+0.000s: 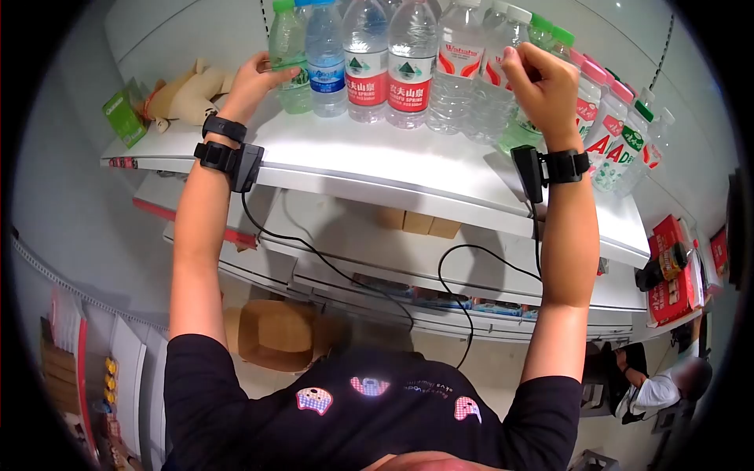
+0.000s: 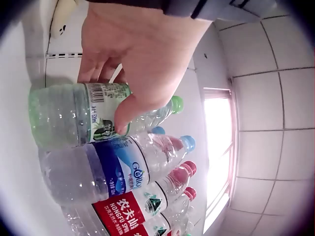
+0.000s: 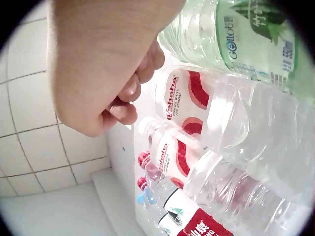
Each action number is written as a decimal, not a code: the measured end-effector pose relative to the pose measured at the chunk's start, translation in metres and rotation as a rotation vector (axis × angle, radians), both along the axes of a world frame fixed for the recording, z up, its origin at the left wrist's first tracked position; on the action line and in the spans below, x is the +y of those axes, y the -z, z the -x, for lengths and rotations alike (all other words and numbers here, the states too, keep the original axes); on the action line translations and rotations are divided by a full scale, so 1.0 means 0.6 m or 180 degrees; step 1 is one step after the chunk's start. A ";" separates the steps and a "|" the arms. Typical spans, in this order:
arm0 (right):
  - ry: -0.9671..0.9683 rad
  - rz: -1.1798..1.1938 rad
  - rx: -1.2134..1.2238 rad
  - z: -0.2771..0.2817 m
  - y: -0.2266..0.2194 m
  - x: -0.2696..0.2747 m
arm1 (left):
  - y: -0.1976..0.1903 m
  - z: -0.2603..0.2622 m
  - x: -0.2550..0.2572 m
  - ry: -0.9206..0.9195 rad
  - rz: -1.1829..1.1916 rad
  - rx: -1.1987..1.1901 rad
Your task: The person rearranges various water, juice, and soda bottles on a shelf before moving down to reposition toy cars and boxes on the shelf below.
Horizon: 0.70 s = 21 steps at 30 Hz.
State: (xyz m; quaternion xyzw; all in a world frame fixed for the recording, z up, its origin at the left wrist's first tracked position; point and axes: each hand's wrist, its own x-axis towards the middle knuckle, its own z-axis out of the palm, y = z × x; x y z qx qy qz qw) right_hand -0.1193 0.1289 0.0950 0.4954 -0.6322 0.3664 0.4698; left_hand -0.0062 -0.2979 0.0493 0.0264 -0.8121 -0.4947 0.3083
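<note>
My left hand (image 1: 253,85) (image 2: 142,49) grips a green-capped, green-tinted bottle (image 1: 288,47) (image 2: 61,115) at the left end of the bottle row, thumb across its label. Beside it stands a blue-labelled bottle (image 1: 327,67) (image 2: 120,164), then red-labelled Nongfu Spring bottles (image 1: 365,78) (image 2: 125,209). My right hand (image 1: 550,90) (image 3: 108,64) has its fingers curled, with nothing visible in them, in front of the Wahaha bottles (image 1: 459,63) (image 3: 182,93). A green-tinted bottle (image 1: 520,132) (image 3: 256,39) stands by that hand, partly hidden by it in the head view.
The bottles stand on a white shelf (image 1: 353,157). A plush toy (image 1: 188,98) and a green box (image 1: 124,118) are at its left; pink-capped bottles (image 1: 609,129) stand at its right. Below are lower shelves and a cardboard box (image 1: 275,334). Another person (image 1: 656,388) sits at lower right.
</note>
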 end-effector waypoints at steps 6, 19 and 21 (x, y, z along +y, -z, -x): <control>0.0006 -0.0019 0.0054 -0.001 0.000 -0.001 | 0.022 -0.001 -0.009 0.0074 0.0380 0.0067; 0.0013 -0.0143 0.0051 -0.007 0.001 -0.004 | 0.034 -0.013 0.035 0.0254 0.0682 -0.0467; -0.0027 -0.0233 0.0048 -0.008 0.002 -0.006 | 0.036 -0.007 0.026 0.0204 0.0805 -0.0495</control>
